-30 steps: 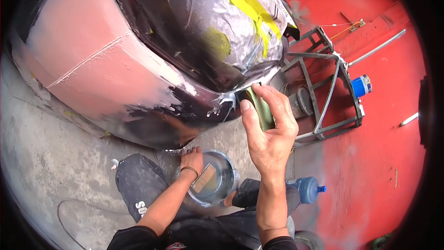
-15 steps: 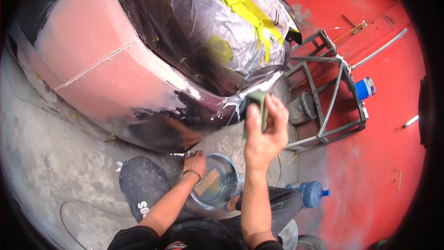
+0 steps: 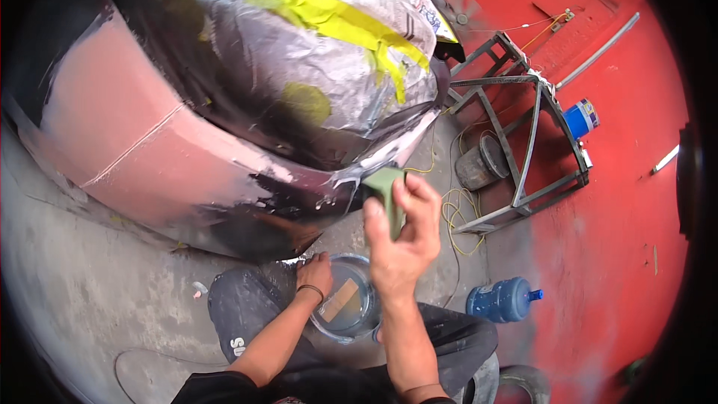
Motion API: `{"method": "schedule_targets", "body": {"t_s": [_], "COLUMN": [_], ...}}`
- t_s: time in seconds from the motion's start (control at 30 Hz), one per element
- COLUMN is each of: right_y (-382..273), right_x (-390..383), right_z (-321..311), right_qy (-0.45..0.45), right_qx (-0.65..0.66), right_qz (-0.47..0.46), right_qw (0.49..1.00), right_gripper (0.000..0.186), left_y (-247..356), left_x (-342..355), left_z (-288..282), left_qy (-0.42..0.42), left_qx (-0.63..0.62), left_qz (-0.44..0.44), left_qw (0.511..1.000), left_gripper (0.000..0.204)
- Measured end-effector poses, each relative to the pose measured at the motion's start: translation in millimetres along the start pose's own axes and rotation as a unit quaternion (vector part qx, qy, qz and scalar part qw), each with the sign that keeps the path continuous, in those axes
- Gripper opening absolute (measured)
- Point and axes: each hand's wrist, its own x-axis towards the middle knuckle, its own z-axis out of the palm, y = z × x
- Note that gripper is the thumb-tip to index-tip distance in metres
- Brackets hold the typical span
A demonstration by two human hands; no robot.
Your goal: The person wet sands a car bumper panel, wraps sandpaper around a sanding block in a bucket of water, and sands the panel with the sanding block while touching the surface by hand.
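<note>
My right hand [image 3: 404, 232] pinches a folded green sheet of sandpaper [image 3: 390, 185] between thumb and fingers. The sheet is at the near right corner of a car bumper [image 3: 202, 157], overlapping its edge; whether it touches is unclear. Dark paint, pink primer and whitish filler patches cover the bumper. Low down, my left hand [image 3: 315, 273] is closed at the left rim of a round bucket [image 3: 364, 260], under the bumper. What its curled fingers hold, if anything, is hidden. Inside the bucket, a light brown flat block [image 3: 340, 299] lies in cloudy water.
Newspaper [image 3: 344, 11] and yellow tape [image 3: 329, 15] mask the car above the bumper. At right stand a metal frame [image 3: 531, 146], a dark bucket [image 3: 479, 164] and a blue paint can [image 3: 580, 120]. A blue water jug [image 3: 505, 301] lies beside my knee. A yellow cord [image 3: 454, 217] loops nearby.
My right hand and the sandpaper have shifted slightly toward me relative to the bumper corner. The whole view has turned a little, and my left hand stays by the bucket.
</note>
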Motion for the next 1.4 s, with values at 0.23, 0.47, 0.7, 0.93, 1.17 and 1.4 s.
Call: {"method": "schedule_targets", "body": {"t_s": [0.23, 0.47, 0.7, 0.93, 1.17, 1.4], "right_y": [57, 124, 124, 147, 200, 206], "right_x": [15, 93, 44, 46, 117, 81], "right_z": [-2, -1, -8, -3, -10, 0], "right_qy": [0.064, 0.103, 0.074, 0.087, 0.118, 0.125], "right_qx": [0.088, 0.104, 0.111, 0.117, 0.175, 0.155], "right_qz": [0.097, 0.103, 0.011, 0.035, 0.109, 0.041], "right_qw": [0.989, 0.984, 0.991, 0.989, 0.971, 0.979], "right_gripper": [0.03, 0.036, 0.032, 0.033, 0.031, 0.031], "left_y": [-3, 4, 9, 1, 17, 7], "left_x": [-5, -27, -28, -24, -22, -22], "left_z": [8, -1, -1, 5, -2, 0], "left_qy": [-0.004, 0.017, 0.036, 0.065, 0.045, 0.042], "left_qx": [0.01, 0.024, 0.026, 0.068, 0.069, 0.085], "left_qz": [-0.009, 0.027, -0.028, -0.021, -0.023, -0.036], "left_qw": [1.0, 0.999, 0.999, 0.995, 0.996, 0.995], "left_gripper": [0.046, 0.052, 0.046, 0.047, 0.047, 0.048]}}
